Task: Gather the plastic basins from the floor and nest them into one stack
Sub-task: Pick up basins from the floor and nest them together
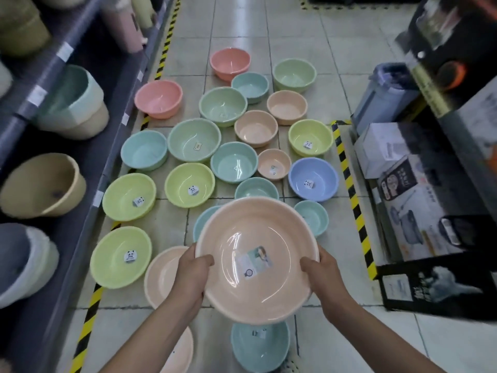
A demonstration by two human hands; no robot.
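Note:
I hold a large peach basin (pixel 255 232) up over the floor, its open side facing me and a paper label stuck inside. My left hand (pixel 192 270) grips its left rim, thumb over the edge. My right hand (pixel 321 273) grips the right rim the same way. Several more basins lie loose on the tiled floor: a yellow-green basin (pixel 120 255) at my left, a peach basin (pixel 161 275) partly behind my left arm, a teal basin (pixel 259 343) below the held one, a lilac basin (pixel 313 179) to the right.
A grey shelf (pixel 80 130) with stacked buckets runs along the left. Boxed goods (pixel 419 200) and a grey bin (pixel 384 95) stand on the right. Yellow-and-black tape (pixel 355 205) marks both sides of the aisle. Bare tiles (pixel 336 36) lie beyond the basins.

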